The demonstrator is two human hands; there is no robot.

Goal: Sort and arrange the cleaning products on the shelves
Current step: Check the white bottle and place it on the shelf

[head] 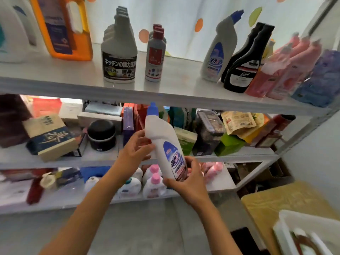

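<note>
Before the shelves, left hand (135, 153) and right hand (185, 178) raise, fingers curled round, the white bottle (165, 144).

grey btl (119, 52): "キッチンの強力" | black btl (242, 70): "Sani" (blurry)

Two bare forearms, no sleeves in view, no watch, rings or gloves. Left hand (135, 151) and right hand (185, 178) uncovered; short, unpainted nails on the fingers (140, 134).

A black jar (101, 137) and boxes (50, 137) sit at nine o'clock; a white basket (294, 229) lies at five o'clock.
</note>
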